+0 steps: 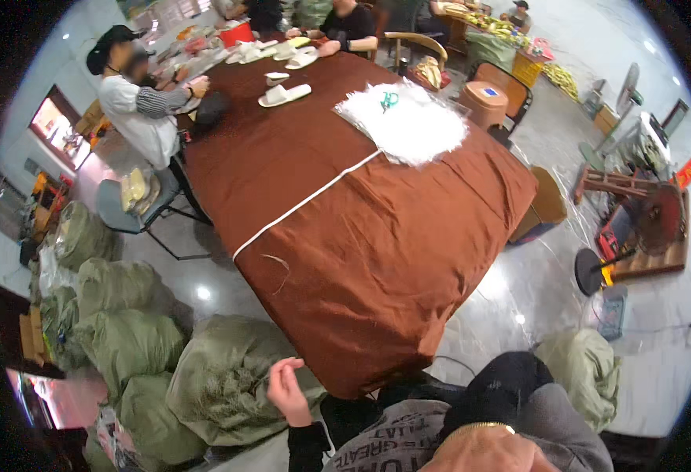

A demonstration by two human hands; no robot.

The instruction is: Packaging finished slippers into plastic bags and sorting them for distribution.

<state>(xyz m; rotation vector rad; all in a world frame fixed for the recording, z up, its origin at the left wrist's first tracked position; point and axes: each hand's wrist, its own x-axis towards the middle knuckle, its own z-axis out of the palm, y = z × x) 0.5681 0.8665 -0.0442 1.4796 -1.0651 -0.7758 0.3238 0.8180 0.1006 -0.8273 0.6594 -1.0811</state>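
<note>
- The person's left hand (pixel 286 389) hangs at about seven o'clock in the view, fingers curled loosely inward and holding nothing, just beside a bulging grey-green woven sack (pixel 219 385) and close to the hanging corner of the rust-brown cloth-covered tabletop (pixel 361 236).
- The right hand (pixel 483 452) shows only its back at the bottom edge, about six o'clock, with a thin gold-coloured bracelet (pixel 479 427) at the wrist; how far its fingers are open cannot be told, and nothing is seen in it.
- The sack nearest the left hand looks soft and overfilled, likely bulky and slack rather than stiff; its gathered, creased top fabric would give the surest hold, since the smooth flanks would probably slip.
- More sacks of the same kind (pixel 117 315) are heaped toward nine o'clock, crowding the floor on that side.
- The brown cloth drapes well over the table's near corner, a white seam line (pixel 306 200) crossing it; a loose fold there could snag.
- Farther up, at about twelve o'clock, a white fluffy mat (pixel 408 126) lies on the tabletop, and pale slippers (pixel 284 94) lie beyond it.
- People sit at the far end, around eleven and twelve o'clock.
- Open, glossy grey floor (pixel 518 291) lies toward three o'clock, between the table and a dark floor fan (pixel 636 236).
</note>
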